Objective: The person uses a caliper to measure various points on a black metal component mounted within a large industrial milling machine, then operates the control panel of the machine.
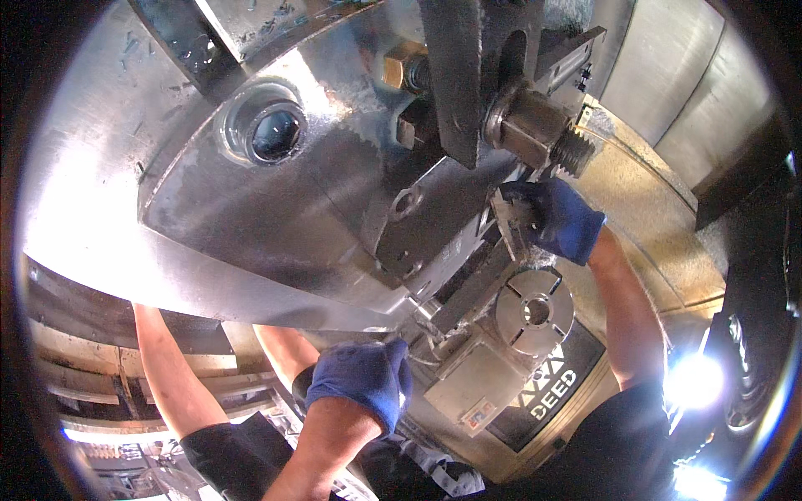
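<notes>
My right hand (pixel 568 221), in a blue glove, reaches in from the right. Its fingers close over a worn metal block (pixel 515 224), just below a large hex nut (pixel 528 118) on a threaded stud (pixel 575 154). My left hand (pixel 359 380), also gloved in blue, is curled into a fist under the lower edge of a big shiny metal workpiece (pixel 334 209). Its back faces me, so whatever its fingers hold is hidden. A dark flat clamp bar (pixel 458 92) lies against the nut. The workpiece has a round bore (pixel 276 134) at its upper left.
Below my right hand sits a slotted round metal disc (pixel 518 327), beside a boxy metal housing (pixel 472 388). A co-worker's bare forearm (pixel 171 367) reaches under the workpiece at left, with another bare arm (pixel 282 351) close by. A brass-coloured nut (pixel 404 67) projects near the top. A bright lamp (pixel 695 381) shines at right.
</notes>
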### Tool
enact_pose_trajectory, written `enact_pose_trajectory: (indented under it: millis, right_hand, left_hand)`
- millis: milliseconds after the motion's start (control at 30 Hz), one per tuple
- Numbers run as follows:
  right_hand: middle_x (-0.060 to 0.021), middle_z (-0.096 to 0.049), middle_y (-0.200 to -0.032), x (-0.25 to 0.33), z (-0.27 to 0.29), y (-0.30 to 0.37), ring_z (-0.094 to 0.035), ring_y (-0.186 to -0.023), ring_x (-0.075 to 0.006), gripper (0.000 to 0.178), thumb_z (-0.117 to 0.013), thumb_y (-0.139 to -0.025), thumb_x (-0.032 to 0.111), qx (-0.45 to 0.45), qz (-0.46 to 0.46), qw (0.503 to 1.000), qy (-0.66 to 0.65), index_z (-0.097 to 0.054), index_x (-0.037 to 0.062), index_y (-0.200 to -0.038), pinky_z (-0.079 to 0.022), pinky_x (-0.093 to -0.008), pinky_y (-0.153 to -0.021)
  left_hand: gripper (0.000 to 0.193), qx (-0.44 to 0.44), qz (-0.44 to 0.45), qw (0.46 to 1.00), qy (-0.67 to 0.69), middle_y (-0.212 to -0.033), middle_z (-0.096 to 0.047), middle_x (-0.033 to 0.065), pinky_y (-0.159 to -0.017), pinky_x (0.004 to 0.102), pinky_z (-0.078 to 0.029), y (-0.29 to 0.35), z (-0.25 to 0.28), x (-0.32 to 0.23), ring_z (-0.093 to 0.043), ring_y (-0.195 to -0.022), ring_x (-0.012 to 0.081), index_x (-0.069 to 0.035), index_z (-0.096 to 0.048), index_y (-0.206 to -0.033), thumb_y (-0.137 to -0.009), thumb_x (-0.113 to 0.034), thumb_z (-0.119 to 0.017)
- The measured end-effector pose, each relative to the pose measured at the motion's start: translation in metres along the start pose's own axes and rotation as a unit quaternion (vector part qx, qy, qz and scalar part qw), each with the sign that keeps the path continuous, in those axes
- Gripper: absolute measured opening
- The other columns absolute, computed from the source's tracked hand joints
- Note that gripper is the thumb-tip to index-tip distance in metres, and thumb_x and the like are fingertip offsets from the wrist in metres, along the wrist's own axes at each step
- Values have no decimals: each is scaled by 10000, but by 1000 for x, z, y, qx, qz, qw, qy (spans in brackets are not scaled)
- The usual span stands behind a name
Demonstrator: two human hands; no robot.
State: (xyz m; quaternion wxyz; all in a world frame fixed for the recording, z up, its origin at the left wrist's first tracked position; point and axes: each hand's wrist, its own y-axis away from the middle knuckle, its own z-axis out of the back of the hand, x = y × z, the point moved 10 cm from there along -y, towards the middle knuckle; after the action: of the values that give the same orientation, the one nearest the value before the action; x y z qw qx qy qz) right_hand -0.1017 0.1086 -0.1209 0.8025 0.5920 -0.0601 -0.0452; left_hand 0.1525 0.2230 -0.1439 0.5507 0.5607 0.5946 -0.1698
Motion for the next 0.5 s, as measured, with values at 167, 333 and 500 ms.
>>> enact_pose_trajectory:
  millis: [167, 333, 500]
  right_hand:
    - [-258, -686, -1003, 2, -3, 1, -659, -943, -450, 512, -695, -770, 166, -16, 3, 998, 58, -628, 89, -1272, -539, -469, -794]
    - [-218, -704, -1029, 15, 5, 2, -690, -915, -357, 535, -715, -743, 138, -24, -6, 996, 80, -625, 39, -1261, -544, -406, -798]
    - [-181, -716, -1058, -1, 0, -1, -701, -909, -257, 530, -738, -718, 106, 46, -48, 996, 52, -646, 14, -1231, -543, -357, -815]
  left_hand:
    - [86, -11, 8, 1000, 9, -686, -627, 186, -632, 493, -486, -2, 5, 0, -629, -648, 396, -67, -593, -850, -846, -142, -636]
    - [81, -2, 22, 1000, 14, -671, -626, 184, -628, 494, -489, -1, -1, 3, -631, -644, 397, -72, -600, -846, -845, -144, -637]
    - [84, -18, 17, 1000, 10, -672, -629, 185, -626, 494, -489, -2, 6, 2, -636, -649, 396, -64, -599, -826, -842, -138, -636]
